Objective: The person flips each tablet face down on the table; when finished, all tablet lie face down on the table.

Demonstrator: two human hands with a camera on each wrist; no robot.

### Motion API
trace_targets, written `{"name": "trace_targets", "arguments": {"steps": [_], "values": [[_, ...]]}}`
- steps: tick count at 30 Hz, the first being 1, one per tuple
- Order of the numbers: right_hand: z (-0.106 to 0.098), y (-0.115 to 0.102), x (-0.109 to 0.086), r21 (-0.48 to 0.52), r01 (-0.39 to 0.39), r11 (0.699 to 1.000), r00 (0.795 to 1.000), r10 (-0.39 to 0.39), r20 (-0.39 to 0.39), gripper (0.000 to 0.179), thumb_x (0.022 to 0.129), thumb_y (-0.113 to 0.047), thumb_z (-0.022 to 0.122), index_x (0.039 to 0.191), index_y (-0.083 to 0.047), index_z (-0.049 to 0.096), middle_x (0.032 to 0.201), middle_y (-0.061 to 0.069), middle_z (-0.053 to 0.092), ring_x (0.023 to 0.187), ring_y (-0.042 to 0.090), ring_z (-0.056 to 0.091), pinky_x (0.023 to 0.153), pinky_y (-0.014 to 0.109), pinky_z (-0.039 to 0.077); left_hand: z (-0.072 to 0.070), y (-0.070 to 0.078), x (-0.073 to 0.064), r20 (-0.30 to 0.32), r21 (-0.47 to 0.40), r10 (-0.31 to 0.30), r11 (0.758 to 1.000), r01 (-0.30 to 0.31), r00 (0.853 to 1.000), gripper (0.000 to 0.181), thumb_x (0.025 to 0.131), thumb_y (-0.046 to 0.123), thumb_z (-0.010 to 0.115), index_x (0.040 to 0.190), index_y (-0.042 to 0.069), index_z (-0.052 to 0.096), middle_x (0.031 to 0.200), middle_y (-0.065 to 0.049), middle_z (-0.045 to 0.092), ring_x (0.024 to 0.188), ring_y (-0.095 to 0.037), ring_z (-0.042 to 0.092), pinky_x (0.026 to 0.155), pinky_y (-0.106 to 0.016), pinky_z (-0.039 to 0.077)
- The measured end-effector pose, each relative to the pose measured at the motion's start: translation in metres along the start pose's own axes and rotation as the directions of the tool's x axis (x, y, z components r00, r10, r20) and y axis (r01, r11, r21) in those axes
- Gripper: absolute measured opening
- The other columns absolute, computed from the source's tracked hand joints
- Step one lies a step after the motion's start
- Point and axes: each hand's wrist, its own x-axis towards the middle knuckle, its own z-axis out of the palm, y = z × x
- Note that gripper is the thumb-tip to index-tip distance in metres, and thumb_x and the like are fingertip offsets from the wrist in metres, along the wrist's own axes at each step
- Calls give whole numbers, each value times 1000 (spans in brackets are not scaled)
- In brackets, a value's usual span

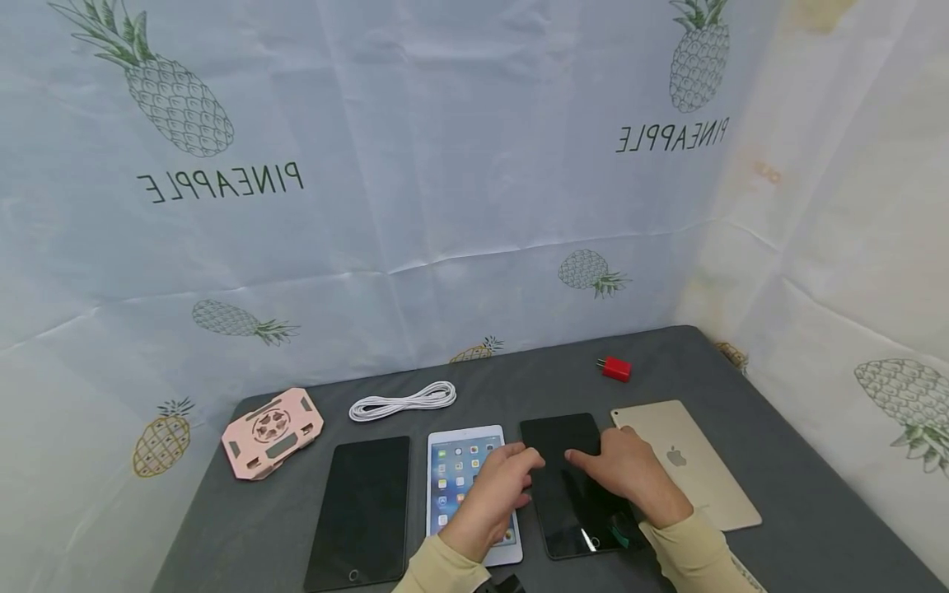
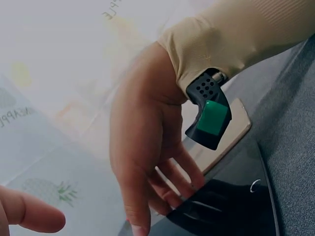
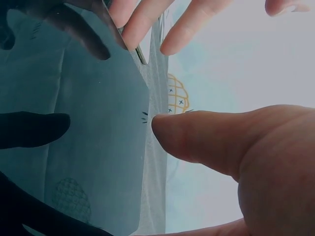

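Observation:
A black tablet (image 1: 571, 494) lies screen up on the table between the two hands, its glossy screen mirroring them. My left hand (image 1: 498, 492) hovers across the right part of a white tablet (image 1: 439, 461) with a lit screen of app icons, its fingers reaching toward the black tablet's left edge. Over the black tablet's right side is my right hand (image 1: 633, 471), thumb stretched out over the screen. The right thumb (image 3: 206, 135) stands apart from its reflection. Nothing is held in either hand. Partly behind the right hand lies a gold tablet (image 1: 704, 469), back up.
Another black tablet (image 1: 363, 511) lies at the left. Behind are a pink case (image 1: 273, 432), a coiled white cable (image 1: 403, 402) and a red plug adapter (image 1: 616, 369). The grey table (image 1: 474, 383) meets pineapple-print curtains (image 1: 445, 165) at the back and right.

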Motion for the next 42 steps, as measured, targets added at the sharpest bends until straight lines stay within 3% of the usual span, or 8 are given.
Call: {"name": "trace_targets", "arguments": {"steps": [11,20,23,29,36,42], "values": [[0,-4,-1,47,-33,998,999,33,5,51,96,-51,75,74,-6,63,72,8,54,65,22,54,57,31,40,1,5,-3,-12,-12,15,1000,-15,1000,80,95,23,63,159,-17,35,166,-37,35,142,-52,47,115,-70,44],[1,-6,-3,76,-41,996,999,41,3,52,96,-52,74,74,-8,61,70,7,54,62,21,54,56,31,41,1,5,-5,-24,-39,37,999,-38,999,79,95,21,61,160,-15,33,166,-38,34,145,-57,44,115,-71,44],[-1,-8,-4,90,-48,995,999,47,8,54,96,-55,74,83,-2,68,74,8,60,65,21,57,57,33,45,1,6,-6,-24,-44,42,998,-43,999,79,95,21,61,160,-15,33,165,-37,35,142,-57,47,111,-69,49],[-4,-16,-7,97,-44,994,999,42,24,77,94,-62,73,119,10,73,96,12,75,77,22,67,70,42,60,-1,8,-6,-13,-65,72,995,-72,997,79,96,21,60,161,-15,32,165,-38,35,143,-56,50,108,-66,54],[-2,-26,-12,57,-39,998,999,37,40,97,91,-77,67,129,12,69,113,20,78,87,26,73,77,48,63,-3,12,-8,1,-76,82,994,-82,997,77,96,20,60,162,-13,34,167,-38,33,144,-59,47,108,-66,54],[3,-35,-19,47,-16,999,1000,16,1,94,88,-76,71,130,8,70,105,13,78,84,22,70,71,43,60,-6,14,-10,40,-116,87,990,-82,995,80,95,19,59,163,-12,31,168,-35,35,145,-52,50,109,-66,54]]}}
